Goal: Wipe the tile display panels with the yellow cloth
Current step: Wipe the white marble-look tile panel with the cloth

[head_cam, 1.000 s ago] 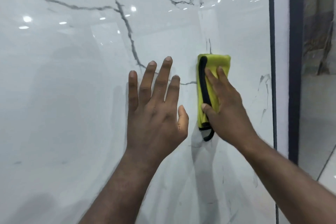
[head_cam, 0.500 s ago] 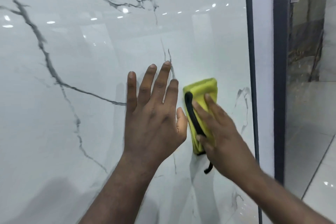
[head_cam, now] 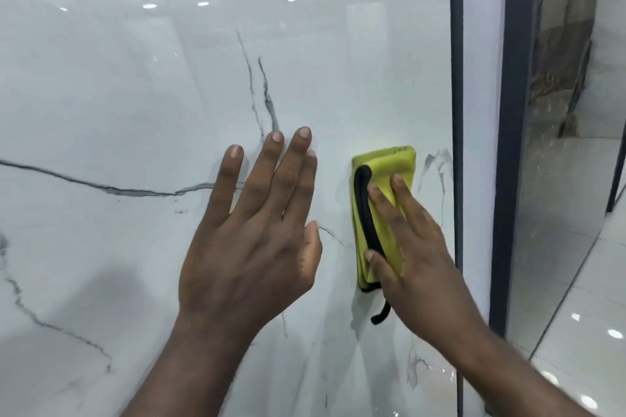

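Observation:
A glossy white marble-look tile panel [head_cam: 142, 95] with dark grey veins fills most of the view. A folded yellow cloth [head_cam: 384, 167] with a black edge lies flat against it near its right border. My right hand [head_cam: 416, 247] presses the cloth onto the panel with straight fingers, the thumb on the black edge. My left hand [head_cam: 250, 234] rests flat on the bare panel just left of the cloth, fingers spread and straight.
A dark metal frame strip [head_cam: 456, 112] borders the panel on the right, then a white strip and a second dark post [head_cam: 508, 145]. Beyond it are a shiny tiled floor [head_cam: 582, 315] and a brownish surface [head_cam: 562, 44].
My right hand has slid the cloth down the panel and toward the frame. The view has dropped, so the upper panel joint is out of sight. My left hand stays flat on the panel.

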The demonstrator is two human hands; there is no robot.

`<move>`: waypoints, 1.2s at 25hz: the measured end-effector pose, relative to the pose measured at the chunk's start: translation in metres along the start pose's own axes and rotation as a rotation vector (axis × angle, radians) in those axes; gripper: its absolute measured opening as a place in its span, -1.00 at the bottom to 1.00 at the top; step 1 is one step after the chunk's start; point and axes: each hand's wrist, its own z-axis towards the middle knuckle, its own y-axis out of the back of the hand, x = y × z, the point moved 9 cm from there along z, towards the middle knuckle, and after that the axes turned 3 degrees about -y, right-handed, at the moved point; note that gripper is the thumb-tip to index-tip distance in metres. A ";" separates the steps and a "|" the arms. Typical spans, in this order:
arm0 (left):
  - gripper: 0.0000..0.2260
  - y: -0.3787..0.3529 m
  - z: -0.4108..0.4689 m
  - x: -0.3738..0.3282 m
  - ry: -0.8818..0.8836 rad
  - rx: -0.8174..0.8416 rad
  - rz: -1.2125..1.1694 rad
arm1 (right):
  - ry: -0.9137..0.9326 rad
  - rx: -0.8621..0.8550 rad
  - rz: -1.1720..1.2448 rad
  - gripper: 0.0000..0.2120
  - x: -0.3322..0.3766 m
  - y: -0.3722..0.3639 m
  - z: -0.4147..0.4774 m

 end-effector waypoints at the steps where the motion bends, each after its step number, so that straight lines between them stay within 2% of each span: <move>1: -0.35 -0.001 -0.001 0.000 -0.007 0.007 0.008 | -0.038 -0.032 0.049 -0.09 -0.008 0.006 0.009; 3: -0.35 -0.002 0.000 -0.004 -0.020 0.015 0.006 | -0.097 -0.108 0.115 -0.08 -0.014 0.027 0.041; 6: -0.33 -0.006 -0.001 -0.008 -0.071 0.032 0.021 | -0.017 -0.159 0.066 -0.09 -0.004 0.044 0.080; 7: -0.33 -0.008 -0.001 -0.012 -0.101 0.043 0.020 | -0.062 -0.175 0.048 -0.10 -0.022 0.048 0.086; 9: -0.33 -0.012 0.000 -0.018 -0.149 0.065 0.008 | -0.274 -0.235 0.123 -0.10 -0.079 0.051 0.079; 11: -0.34 -0.015 0.001 -0.019 -0.166 0.086 -0.016 | -0.406 -0.248 0.164 -0.10 -0.110 0.031 0.045; 12: -0.33 -0.016 0.002 -0.020 -0.175 0.092 -0.022 | -0.400 -0.222 0.175 -0.08 -0.105 0.014 0.026; 14: -0.32 -0.019 0.000 -0.023 -0.208 0.104 -0.018 | -0.261 -0.146 0.181 -0.08 -0.064 -0.007 0.002; 16: -0.29 -0.021 -0.003 -0.027 -0.253 0.105 -0.006 | -0.099 -0.139 0.207 -0.14 -0.036 0.008 0.024; 17: -0.29 -0.022 -0.004 -0.029 -0.274 0.109 -0.005 | -0.087 -0.167 0.196 -0.16 -0.045 0.020 0.044; 18: -0.28 -0.024 -0.005 -0.031 -0.297 0.121 -0.006 | -0.143 -0.212 0.194 -0.17 -0.067 0.033 0.062; 20: -0.29 -0.027 -0.005 -0.033 -0.321 0.155 -0.013 | -0.368 -0.260 0.233 -0.17 -0.127 0.045 0.071; 22: -0.30 -0.029 -0.006 -0.032 -0.321 0.179 -0.011 | -0.579 -0.254 0.280 -0.17 -0.153 0.017 0.033; 23: -0.31 -0.030 -0.007 -0.032 -0.323 0.183 -0.008 | -0.618 -0.246 0.308 -0.16 -0.148 -0.003 0.007; 25: -0.32 -0.029 -0.007 -0.033 -0.330 0.176 -0.013 | -0.555 -0.229 0.365 -0.14 -0.112 -0.029 -0.027; 27: -0.33 -0.027 -0.006 -0.034 -0.335 0.156 -0.022 | -0.378 -0.246 0.344 -0.16 -0.077 -0.019 -0.015; 30: -0.34 -0.025 -0.006 -0.033 -0.317 0.143 -0.040 | -0.328 -0.259 0.283 -0.18 -0.110 0.006 0.031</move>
